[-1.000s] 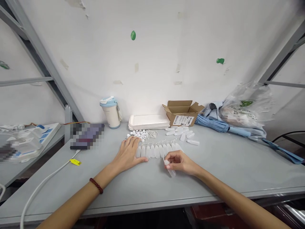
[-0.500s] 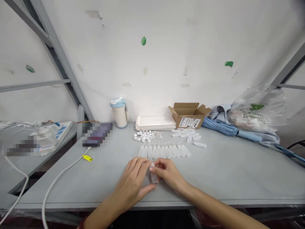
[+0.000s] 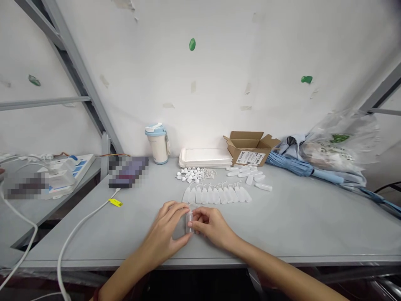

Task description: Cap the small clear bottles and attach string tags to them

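Observation:
A small translucent plastic bottle (image 3: 189,227) stands near the front of the table between my two hands. My left hand (image 3: 167,225) spans it from the left, fingertips at its top and thumb at its lower end. My right hand (image 3: 211,225) pinches its side from the right. Just behind the hands lies a row of similar translucent bottles (image 3: 217,195), thin cords rising from their tops. Several small white caps (image 3: 190,174) are heaped further back, beside tangled short cords (image 3: 209,173). To the right of these lie loose translucent bottles without cords (image 3: 263,187).
White stacked trays (image 3: 205,158) and an open cardboard box (image 3: 249,152) stand along the wall. A blue-lidded cup (image 3: 157,144) and a cabled phone (image 3: 130,172) are at left. A blue umbrella (image 3: 291,165) and a plastic bag (image 3: 338,146) lie at right.
Both hands and the bottle between them have shifted a little to the left. The view has tilted down slightly. The row, caps and loose bottles stay where they were.

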Motion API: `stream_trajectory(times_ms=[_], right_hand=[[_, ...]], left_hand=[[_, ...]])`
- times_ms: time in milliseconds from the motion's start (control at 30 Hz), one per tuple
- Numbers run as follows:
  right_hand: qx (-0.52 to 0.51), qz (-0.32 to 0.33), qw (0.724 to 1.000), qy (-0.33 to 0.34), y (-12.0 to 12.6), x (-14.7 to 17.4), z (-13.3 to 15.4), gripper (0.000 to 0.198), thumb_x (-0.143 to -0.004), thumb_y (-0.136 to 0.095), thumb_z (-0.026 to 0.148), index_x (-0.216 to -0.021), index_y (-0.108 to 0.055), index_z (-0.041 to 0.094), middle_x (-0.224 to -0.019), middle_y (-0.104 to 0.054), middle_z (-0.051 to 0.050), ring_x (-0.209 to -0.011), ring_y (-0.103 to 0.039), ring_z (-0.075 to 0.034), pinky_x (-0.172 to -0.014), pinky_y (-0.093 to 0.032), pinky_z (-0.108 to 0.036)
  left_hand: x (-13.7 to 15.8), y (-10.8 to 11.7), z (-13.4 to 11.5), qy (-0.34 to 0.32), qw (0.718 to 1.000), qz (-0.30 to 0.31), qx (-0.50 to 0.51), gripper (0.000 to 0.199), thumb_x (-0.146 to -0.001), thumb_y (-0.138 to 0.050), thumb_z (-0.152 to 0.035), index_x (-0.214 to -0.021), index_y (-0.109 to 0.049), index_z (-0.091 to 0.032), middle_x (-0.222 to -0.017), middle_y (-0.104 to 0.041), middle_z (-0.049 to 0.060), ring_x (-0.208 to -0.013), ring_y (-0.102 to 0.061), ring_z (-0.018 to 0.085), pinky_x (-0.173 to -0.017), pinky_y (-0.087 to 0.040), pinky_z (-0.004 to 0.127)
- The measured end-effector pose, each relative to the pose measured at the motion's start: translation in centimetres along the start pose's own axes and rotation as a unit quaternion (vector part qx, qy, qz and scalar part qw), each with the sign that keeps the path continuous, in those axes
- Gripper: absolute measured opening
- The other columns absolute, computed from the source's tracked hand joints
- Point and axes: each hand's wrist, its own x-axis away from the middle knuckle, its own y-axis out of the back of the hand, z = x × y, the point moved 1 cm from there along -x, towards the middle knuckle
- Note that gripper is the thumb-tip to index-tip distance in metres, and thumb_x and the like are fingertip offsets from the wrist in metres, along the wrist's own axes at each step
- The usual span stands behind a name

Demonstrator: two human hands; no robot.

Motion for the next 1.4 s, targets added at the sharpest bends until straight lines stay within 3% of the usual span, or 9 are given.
stream_trajectory(times_ms=[167, 500, 1400], right_hand=[[0.025, -0.016, 0.999, -0.023, -0.09, -0.13, -0.1, 0.022, -0.071, -0.067, 0.031, -0.085, -0.063, 0.015, -0.061, -0.055, 0.003, -0.051, -0.051, -0.01, -0.054, -0.041, -0.025], [0.118, -0.017, 0.993, 0.027, 0.22, 0.34, -0.14, 0.024, -0.074, -0.064, 0.026, -0.096, -0.064, 0.016, -0.086, -0.062, -0.003, -0.062, -0.052, -0.01, -0.059, -0.041, -0.025], [0.142, -0.016, 0.989, 0.036, -0.08, 0.65, 0.08, 0.018, -0.075, -0.064, 0.025, -0.09, -0.063, 0.016, -0.078, -0.061, -0.002, -0.064, -0.053, -0.011, -0.058, -0.042, -0.024]], left_hand=[[0.12, -0.11, 0.81, 0.01, 1.0, -0.004, 0.009, 0.042, -0.075, -0.06, -0.023, -0.116, -0.05, -0.021, -0.114, -0.06, 0.009, -0.109, -0.051, 0.025, -0.091, -0.047, 0.041], [0.03, 0.18, 0.96, 0.043, 0.998, 0.03, 0.039, 0.04, -0.074, -0.057, -0.018, -0.114, -0.05, -0.021, -0.114, -0.058, 0.008, -0.11, -0.05, 0.024, -0.091, -0.046, 0.041], [0.23, 0.4, 0.72, 0.058, 0.996, 0.041, 0.053, 0.049, -0.074, -0.053, -0.014, -0.121, -0.045, -0.021, -0.125, -0.051, 0.009, -0.12, -0.043, 0.026, -0.099, -0.042, 0.045]])
